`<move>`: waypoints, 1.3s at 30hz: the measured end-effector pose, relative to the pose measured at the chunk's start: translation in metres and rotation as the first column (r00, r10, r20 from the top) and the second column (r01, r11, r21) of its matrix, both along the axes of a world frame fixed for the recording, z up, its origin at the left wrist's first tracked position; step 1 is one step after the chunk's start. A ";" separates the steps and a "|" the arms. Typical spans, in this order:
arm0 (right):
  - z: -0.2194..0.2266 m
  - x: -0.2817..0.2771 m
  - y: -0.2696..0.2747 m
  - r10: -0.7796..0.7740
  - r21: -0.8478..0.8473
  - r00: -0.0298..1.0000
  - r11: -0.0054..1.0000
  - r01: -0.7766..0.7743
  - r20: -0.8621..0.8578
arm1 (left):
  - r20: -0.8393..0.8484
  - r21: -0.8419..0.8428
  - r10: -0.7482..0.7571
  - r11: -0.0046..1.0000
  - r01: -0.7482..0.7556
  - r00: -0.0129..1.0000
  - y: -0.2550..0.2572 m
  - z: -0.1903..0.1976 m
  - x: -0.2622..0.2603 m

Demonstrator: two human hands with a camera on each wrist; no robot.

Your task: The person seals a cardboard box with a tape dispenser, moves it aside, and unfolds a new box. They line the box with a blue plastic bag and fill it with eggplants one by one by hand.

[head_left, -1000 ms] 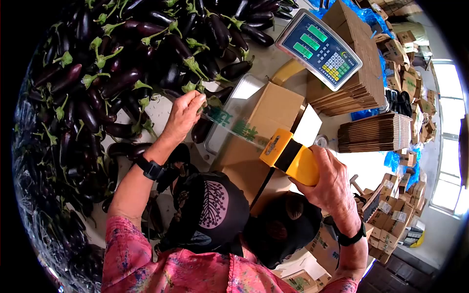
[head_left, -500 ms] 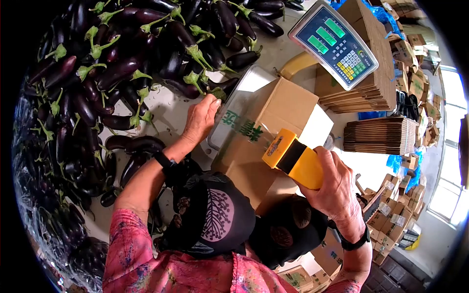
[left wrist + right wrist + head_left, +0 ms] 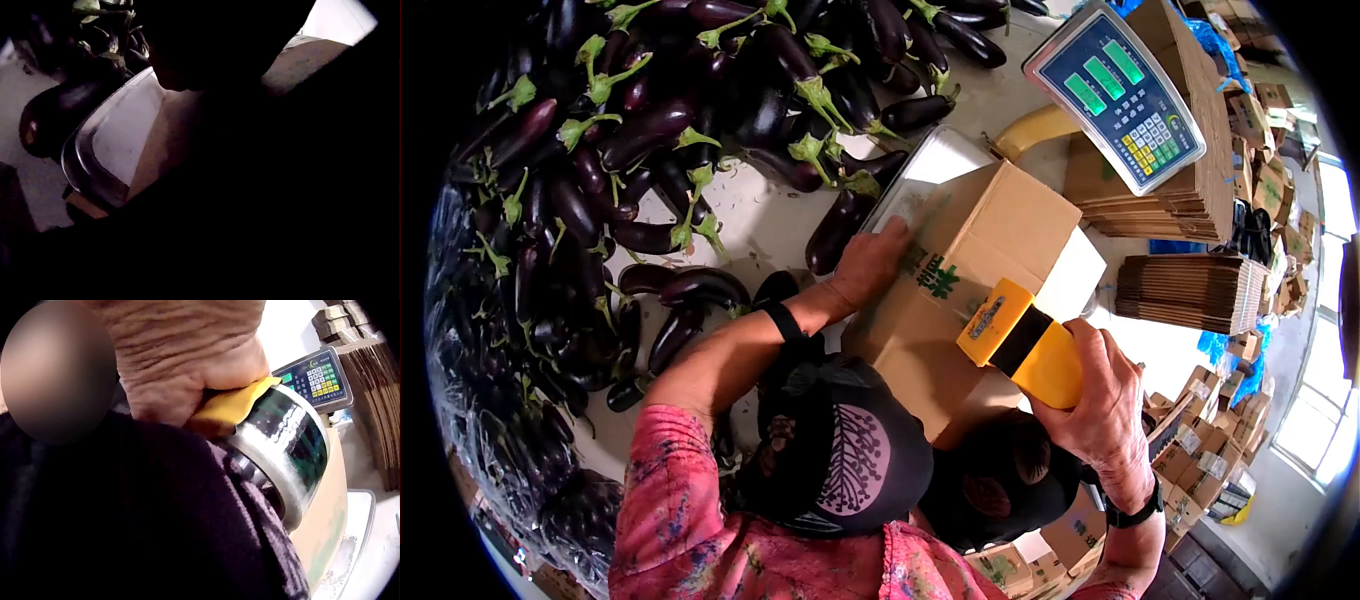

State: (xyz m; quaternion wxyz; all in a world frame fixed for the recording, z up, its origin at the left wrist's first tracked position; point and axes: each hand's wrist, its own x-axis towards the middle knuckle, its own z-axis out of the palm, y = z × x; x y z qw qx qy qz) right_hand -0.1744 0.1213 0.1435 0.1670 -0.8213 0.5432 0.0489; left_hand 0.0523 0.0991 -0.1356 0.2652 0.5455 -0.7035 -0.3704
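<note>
My right hand (image 3: 1090, 410) grips a yellow tape dispenser (image 3: 1050, 365) by its body, its front end at the near side of a cardboard carton (image 3: 1015, 215). In the right wrist view the tape roll (image 3: 290, 444) shows green print under the palm (image 3: 187, 356). Against the carton's left side lies my left hand (image 3: 870, 268), fingers pointing away from me. Green printed characters (image 3: 940, 280) show beside it. The carton stands on the scale's metal tray (image 3: 945, 150); the left wrist view shows the tray's rim (image 3: 78, 159) and a dark hand silhouette.
Many eggplants (image 3: 650, 135) are heaped on the left, with one (image 3: 840, 230) close to the tray. A scale display (image 3: 1115, 95) rises behind the carton. Flattened cartons (image 3: 1190, 290) are stacked at right. Two patterned dark-capped heads (image 3: 840, 455) block the foreground.
My left hand has come from the tray's far left edge onto the carton's side. The clear tape stretched between my hands earlier no longer shows spanning the air. My right hand still holds the dispenser.
</note>
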 end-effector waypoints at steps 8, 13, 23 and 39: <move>-0.005 -0.005 0.004 0.001 -0.045 1.000 0.999 0.000 0.030 | 0.206 0.331 -0.101 0.943 0.028 0.973 -0.006 -0.014 0.005; -0.007 -0.009 0.005 0.022 -0.052 0.999 0.998 -0.020 0.041 | -0.377 0.036 0.221 0.974 -0.224 0.899 -0.025 0.021 0.004; -0.011 -0.023 0.007 0.092 -0.111 0.985 0.991 -0.076 0.146 | -0.155 -0.214 0.122 0.965 -0.154 0.980 -0.056 0.033 -0.011; -0.002 -0.023 0.007 0.067 -0.011 0.991 0.998 -0.066 0.116 | 0.465 -0.531 -0.264 0.681 0.505 0.845 -0.105 0.137 -0.080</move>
